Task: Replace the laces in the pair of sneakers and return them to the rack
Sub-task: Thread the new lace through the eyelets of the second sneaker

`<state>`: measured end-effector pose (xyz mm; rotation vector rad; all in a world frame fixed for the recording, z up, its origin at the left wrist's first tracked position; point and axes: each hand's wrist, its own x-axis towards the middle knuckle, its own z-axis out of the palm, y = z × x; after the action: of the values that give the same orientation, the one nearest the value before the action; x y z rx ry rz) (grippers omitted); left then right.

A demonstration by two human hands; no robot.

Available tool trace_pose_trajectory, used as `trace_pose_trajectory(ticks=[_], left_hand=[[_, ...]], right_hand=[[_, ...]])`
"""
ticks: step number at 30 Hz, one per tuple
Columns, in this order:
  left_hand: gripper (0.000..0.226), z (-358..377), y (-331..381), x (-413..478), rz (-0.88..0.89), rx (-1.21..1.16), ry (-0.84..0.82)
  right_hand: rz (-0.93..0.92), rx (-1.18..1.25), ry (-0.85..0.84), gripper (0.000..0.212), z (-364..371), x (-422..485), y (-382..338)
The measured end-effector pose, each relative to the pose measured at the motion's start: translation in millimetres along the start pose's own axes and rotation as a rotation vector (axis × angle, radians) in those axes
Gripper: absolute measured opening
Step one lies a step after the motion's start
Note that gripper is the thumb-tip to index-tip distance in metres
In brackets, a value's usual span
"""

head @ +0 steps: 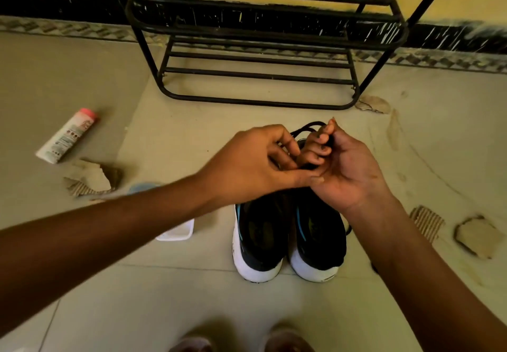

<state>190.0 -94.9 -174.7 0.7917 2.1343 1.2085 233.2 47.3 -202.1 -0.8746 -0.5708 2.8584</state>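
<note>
Sneakers (263, 242), dark with white soles and blue trim, side by side and touching on the tiled floor (192, 296). Long axes running near to far, heels toward the camera, toes toward the black metal rack (255, 101) a little way beyond.

Toes and lacing area hidden under both hands; eyelets and tongue not to be made out. Black lace (310, 126) raised above the front of the pair, one loop arching out on the far side of the fingers, the rest lost inside the hands. Impossible to tell which sneaker the lace runs to.

Right hand (345, 170) with palm turned toward the other hand, fingers curled round the lace. Left hand (258, 165) reaching in from the left, thumb against the right palm, fingers bent and pinching the lace beside the right fingers; exact grip partly masked by the knuckles. Both hands touching, directly over the front half of the sneakers, only the heel halves showing below the wrists.

White tube (67, 136) with a pink cap lying well off to the left. White container (178, 232) just left of the sneakers, partly covered by the left forearm. Torn cardboard scraps (90, 177) scattered about. Two feet (192, 345) blurred and cut off at the bottom edge.
</note>
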Motion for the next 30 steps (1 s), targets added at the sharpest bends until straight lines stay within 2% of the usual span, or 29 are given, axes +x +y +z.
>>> trace_pose_trajectory(ticks=[2, 7, 13, 18, 24, 27, 30], left_hand=[[0.027, 6.5, -3.2, 1.1, -0.024, -0.099, 0.069], [0.013, -1.5, -16.8, 0.7, -0.066, -0.180, 0.106], [0.011, 10.1, -19.1, -3.2, -0.193, -0.359, 0.008], [0.009, 13.1, -20.5, -3.1, -0.246, -0.513, 0.033], [0.006, -5.7, -27.0, 0.3, -0.233, -0.398, 0.129], [0.007, -20.9, -30.0, 3.3, -0.235, -0.355, 0.190], [0.008, -35.3, -32.8, 5.6, -0.285, -0.384, 0.181]], right_hand=[[-0.032, 0.034, 0.005, 0.047, 2.9, -2.9, 3.6], [-0.084, 0.049, 0.017, 0.038, -0.5, -6.0, 10.4], [-0.112, 0.076, 0.046, 0.035, 0.8, -6.1, 21.0], [-0.115, 0.051, 0.090, 0.034, -3.0, -7.7, 17.9], [-0.177, -0.187, 0.175, 0.022, -16.7, -10.5, 11.5], [-0.235, -0.284, 0.287, 0.008, -31.9, -7.2, 1.4], [-0.280, -0.428, 0.378, 0.007, -48.9, -6.2, -12.0]])
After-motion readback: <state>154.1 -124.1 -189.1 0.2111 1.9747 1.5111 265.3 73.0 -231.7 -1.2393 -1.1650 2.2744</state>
